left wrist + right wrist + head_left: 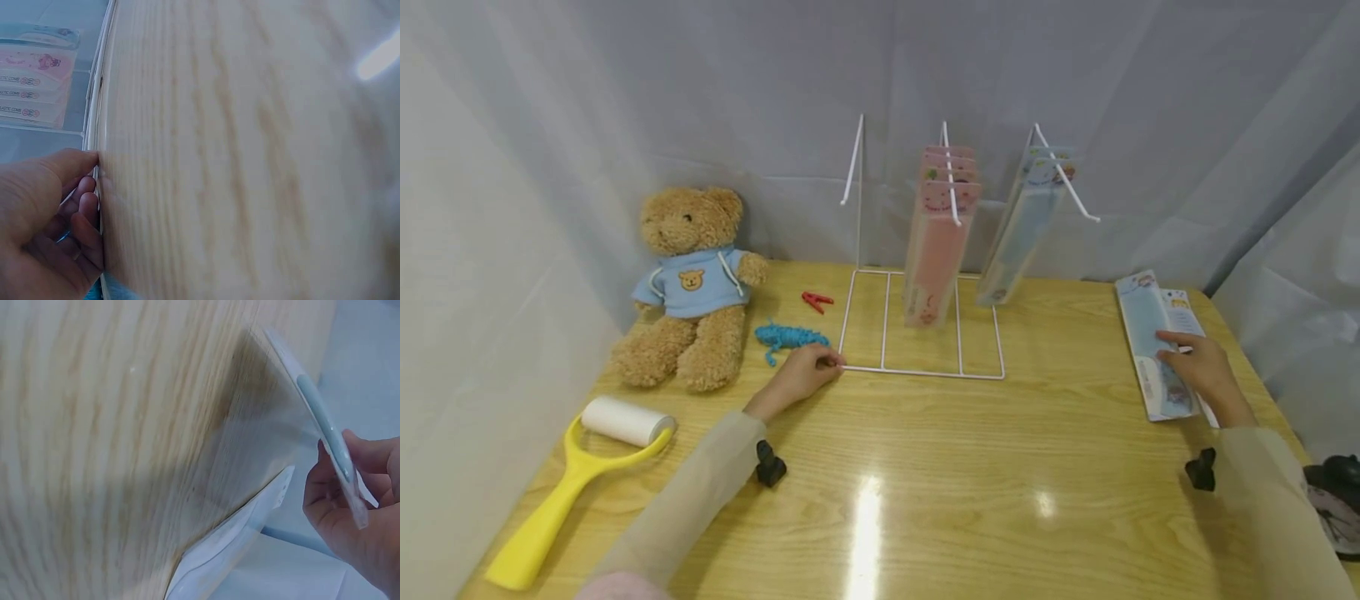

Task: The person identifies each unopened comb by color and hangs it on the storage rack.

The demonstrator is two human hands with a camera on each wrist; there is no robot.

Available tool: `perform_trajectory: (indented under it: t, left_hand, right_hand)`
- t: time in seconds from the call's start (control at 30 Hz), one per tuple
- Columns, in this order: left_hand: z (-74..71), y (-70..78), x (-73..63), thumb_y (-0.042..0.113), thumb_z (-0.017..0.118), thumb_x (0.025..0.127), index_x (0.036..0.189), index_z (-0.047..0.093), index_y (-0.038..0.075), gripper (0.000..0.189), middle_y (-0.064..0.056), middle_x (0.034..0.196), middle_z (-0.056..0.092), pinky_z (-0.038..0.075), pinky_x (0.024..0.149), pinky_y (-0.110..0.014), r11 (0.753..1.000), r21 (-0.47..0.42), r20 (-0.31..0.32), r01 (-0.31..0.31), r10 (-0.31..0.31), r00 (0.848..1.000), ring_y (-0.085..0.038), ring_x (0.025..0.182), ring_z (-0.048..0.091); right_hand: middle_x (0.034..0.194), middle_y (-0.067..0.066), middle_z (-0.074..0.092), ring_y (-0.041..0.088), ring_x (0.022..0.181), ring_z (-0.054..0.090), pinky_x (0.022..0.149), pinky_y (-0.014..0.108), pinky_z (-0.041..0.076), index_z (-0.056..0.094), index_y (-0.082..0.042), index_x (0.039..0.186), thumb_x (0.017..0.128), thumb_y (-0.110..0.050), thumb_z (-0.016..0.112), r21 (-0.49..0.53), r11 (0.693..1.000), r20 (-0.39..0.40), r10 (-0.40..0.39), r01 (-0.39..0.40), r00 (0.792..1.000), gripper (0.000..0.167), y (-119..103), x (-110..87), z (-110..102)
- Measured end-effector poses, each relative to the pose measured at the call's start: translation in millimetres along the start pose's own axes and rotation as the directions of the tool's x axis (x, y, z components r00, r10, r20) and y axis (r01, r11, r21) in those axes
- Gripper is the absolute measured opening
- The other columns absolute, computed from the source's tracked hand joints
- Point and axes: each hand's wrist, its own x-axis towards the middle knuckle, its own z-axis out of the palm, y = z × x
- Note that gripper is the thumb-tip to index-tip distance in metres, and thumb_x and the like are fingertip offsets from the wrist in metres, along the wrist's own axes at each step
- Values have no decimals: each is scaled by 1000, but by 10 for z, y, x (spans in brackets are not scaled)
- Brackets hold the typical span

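Observation:
My left hand pinches the front left corner of a white wire display rack. In the left wrist view, thumb and fingertips meet at the wire. My right hand, at the table's right side, holds a flat blue packaged comb by its edge. In the right wrist view this packaged comb is tilted up off the table, between thumb and fingers. Another package lies partly under it. Pink packaged combs hang on the rack's middle hook, blue ones on the right hook. The left hook is bare.
A teddy bear in a blue top sits at the back left. Beside it are a red clothespin and a blue cord bundle. A yellow-handled lint roller lies front left. A dark round object stands at the right edge.

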Motion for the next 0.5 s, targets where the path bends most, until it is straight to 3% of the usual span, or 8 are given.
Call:
perform_trajectory:
  t: [0.2,0.3,0.4,0.5]
  left_hand:
    - [5,-10,-2,8,64,90,93,70,1,10,-11,87,66,49,78,-41,1000,2,1,-1,1,1000,-25,84,61]
    - [5,-11,0,8,64,90,93,71,1,10,-11,88,66,49,78,-41,1000,-2,1,-3,3,1000,-25,85,61]
    - [2,-12,4,7,64,90,93,70,0,10,-12,88,66,49,78,-41,1000,2,2,-8,8,1000,-26,85,61]
    - [6,-10,9,8,64,90,93,71,1,10,-11,88,66,49,79,-41,1000,-9,5,10,-10,1000,-25,86,61]
  right_hand:
    - [138,36,36,39,107,47,68,26,40,40,4,140,99,-24,47,81,997,-62,16,-11,998,49,-47,-68,43]
    - [137,32,40,24,98,53,63,18,40,44,3,138,98,-23,51,141,990,-119,5,12,993,48,-120,-123,78]
    - [123,14,51,1,81,52,59,14,42,49,-2,137,96,-24,56,210,977,-165,-8,43,986,47,-211,-181,119]
    - [107,-10,49,-12,74,47,60,11,43,52,-10,136,95,-25,58,291,954,-184,-17,71,983,44,-303,-241,165]
